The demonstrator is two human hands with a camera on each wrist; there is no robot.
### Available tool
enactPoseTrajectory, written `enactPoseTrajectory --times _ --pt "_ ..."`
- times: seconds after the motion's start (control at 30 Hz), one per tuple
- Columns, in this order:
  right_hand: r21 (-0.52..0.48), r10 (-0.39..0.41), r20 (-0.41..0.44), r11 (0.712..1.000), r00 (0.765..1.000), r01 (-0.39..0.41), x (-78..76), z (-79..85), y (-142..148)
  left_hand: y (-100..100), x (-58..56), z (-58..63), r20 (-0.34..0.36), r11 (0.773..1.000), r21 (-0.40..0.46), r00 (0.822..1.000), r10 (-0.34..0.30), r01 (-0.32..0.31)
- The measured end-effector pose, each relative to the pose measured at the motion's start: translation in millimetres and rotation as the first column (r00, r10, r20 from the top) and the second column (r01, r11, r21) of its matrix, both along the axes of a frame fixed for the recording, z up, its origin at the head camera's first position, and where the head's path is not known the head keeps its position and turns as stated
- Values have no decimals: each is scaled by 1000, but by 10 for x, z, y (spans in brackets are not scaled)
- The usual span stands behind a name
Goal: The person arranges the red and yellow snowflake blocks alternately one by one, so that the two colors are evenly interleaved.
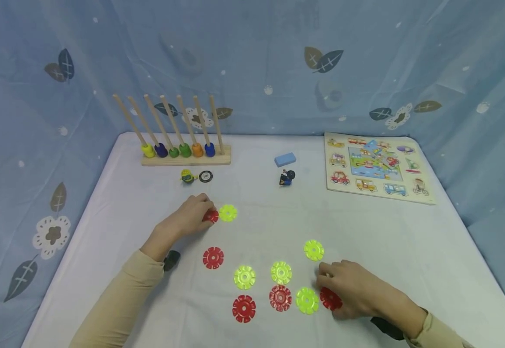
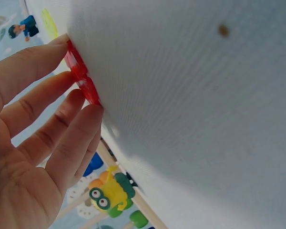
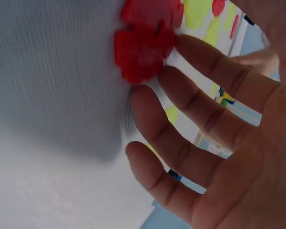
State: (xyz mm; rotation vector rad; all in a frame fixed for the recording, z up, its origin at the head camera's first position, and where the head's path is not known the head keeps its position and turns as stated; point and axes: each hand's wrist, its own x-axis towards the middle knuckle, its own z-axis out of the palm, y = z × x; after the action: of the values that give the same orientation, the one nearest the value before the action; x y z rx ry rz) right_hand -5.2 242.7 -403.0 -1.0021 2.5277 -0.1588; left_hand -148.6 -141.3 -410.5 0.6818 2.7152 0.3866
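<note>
My left hand holds a red notched plastic disc at the tabletop, left of a lime-green notched disc. Close up, the thumb and fingertips of that hand meet the disc's edge, with the red disc nearly edge-on. On the near right, my right hand grips another red notched disc. Fingertips in the right wrist view rest against this red disc; the thumb's tip is outside the picture. Beside this hand lie two lime-green discs, one nearer and one farther.
Loose red discs and lime-green discs lie between the hands. Behind them stand a pegged bead rack, a yellow figurine, a round black-and-white token, a small dark-haired figurine, a blue block and a vehicle puzzle board.
</note>
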Motion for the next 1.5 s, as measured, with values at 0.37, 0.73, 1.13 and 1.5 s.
enactPoseTrajectory --times 0.37,0.73,1.13,1.5 --pt "-52 -18 -24 999 1000 17 62 -34 17 -5 -5 -27 -3 1000 -3 1000 4 -4" --pt "-140 -14 -96 990 995 1 -253 34 -56 -10 12 -8 -2 1000 -6 1000 12 -12" --pt "-177 22 -48 984 999 -30 -1150 34 -661 -2 6 -1 2 1000 18 1000 0 0" --pt "-97 -1 -43 995 999 -3 -1618 -62 -1183 -10 1 -5 3 1000 16 1000 -7 7"
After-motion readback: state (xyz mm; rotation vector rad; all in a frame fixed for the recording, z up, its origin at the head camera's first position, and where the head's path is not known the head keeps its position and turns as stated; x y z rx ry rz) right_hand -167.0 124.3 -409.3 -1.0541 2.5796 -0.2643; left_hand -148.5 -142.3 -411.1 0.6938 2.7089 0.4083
